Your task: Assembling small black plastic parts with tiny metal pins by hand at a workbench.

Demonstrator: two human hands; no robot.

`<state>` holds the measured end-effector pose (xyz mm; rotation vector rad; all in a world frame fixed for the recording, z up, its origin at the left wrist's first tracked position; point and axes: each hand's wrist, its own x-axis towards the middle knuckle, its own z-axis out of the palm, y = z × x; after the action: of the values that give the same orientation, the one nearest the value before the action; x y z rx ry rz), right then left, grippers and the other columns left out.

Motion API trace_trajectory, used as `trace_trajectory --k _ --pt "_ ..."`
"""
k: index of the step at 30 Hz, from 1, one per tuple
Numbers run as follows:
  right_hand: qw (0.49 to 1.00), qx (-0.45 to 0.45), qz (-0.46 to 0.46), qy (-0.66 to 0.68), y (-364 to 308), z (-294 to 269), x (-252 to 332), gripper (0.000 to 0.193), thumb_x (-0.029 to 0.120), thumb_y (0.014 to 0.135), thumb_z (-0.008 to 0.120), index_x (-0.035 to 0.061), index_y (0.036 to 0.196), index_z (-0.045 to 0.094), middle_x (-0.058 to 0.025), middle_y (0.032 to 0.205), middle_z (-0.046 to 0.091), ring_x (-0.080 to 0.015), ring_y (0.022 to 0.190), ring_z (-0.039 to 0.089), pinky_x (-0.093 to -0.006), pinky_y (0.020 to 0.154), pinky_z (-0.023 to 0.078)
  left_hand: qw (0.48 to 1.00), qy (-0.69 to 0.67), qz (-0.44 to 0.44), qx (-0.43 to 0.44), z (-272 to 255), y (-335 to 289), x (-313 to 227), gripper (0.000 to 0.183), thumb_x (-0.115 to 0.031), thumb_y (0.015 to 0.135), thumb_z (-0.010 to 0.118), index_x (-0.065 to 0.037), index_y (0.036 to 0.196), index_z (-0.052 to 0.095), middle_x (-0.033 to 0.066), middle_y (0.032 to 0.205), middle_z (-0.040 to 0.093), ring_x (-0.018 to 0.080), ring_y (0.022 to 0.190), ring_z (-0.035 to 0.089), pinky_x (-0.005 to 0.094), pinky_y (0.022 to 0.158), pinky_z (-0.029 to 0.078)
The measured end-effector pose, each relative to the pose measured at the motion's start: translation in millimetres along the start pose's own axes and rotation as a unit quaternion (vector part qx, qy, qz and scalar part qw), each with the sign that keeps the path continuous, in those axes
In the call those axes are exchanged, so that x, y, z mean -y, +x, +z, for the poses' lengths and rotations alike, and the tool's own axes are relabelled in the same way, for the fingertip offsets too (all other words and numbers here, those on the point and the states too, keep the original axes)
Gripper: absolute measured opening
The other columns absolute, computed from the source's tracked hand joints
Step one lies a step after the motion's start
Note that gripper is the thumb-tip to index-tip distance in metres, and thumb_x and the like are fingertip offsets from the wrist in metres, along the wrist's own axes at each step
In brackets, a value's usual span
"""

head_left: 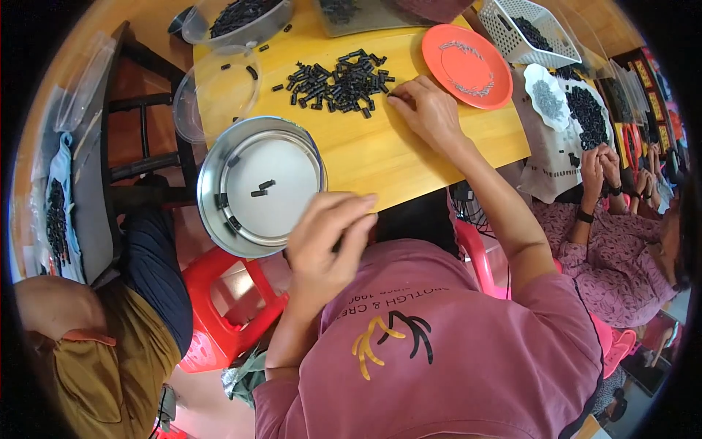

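Several small black cylindrical pieces (344,84) lie in a loose pile on the yellow table. At the pile's right edge is my right hand (431,113), its thumb and forefinger closed on a small black piece (390,94) that is mostly covered by the fingertips. My left hand (325,238) hovers by the right rim of a round metal tin (207,179), fingers loosely bent and thumb apart, with nothing visible in it. A few black pieces (259,193) rest on the tin's pale bottom, and others lie along its inner wall.
An orange plate (475,66) with thin silvery pieces is right of the pile. A clear lid (194,110) and a plastic tub (274,22) of black pieces stand left. A white basket (512,44) is far right. People sit on both sides; a red stool (219,285) is nearby.
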<state>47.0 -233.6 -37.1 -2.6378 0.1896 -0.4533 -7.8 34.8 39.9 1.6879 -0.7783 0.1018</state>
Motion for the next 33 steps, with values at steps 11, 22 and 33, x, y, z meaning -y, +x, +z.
trace_trajectory --k 11,22,33 --pt "0.869 0.118 0.128 0.463 -46 -26 13 0.021 0.015 0.095 0.068 -0.0009 0.108 0.066 -0.0043 0.092 0.070 -0.0077 0.073 0.058 -0.0238 0.064 0.048 0.945 -0.234 -0.217 -0.076 87 17 73 0.024 -0.005 0.099 0.059 0.003 0.120 0.064 0.0077 0.107 0.066 0.0115 0.089 0.065 0.0242 0.078 0.052" --pt "0.790 0.132 0.175 0.573 -70 -47 27 0.010 0.009 0.094 0.069 0.0019 0.098 0.064 -0.0042 0.088 0.069 -0.0067 0.073 0.061 -0.0227 0.065 0.050 0.979 -0.148 -0.122 -0.073 97 12 81 0.019 0.007 0.088 0.066 0.003 0.107 0.069 0.0114 0.093 0.067 0.0162 0.083 0.066 0.0271 0.074 0.053" --pt "0.958 0.110 -0.015 0.264 -47 -70 -6 0.010 0.006 0.092 0.067 0.0001 0.099 0.068 -0.0066 0.092 0.068 -0.0139 0.087 0.066 -0.0289 0.074 0.052 0.937 -0.258 -0.237 -0.008 92 12 83 0.015 0.001 0.094 0.064 0.003 0.109 0.067 0.0070 0.096 0.068 0.0133 0.082 0.068 0.0247 0.073 0.054"
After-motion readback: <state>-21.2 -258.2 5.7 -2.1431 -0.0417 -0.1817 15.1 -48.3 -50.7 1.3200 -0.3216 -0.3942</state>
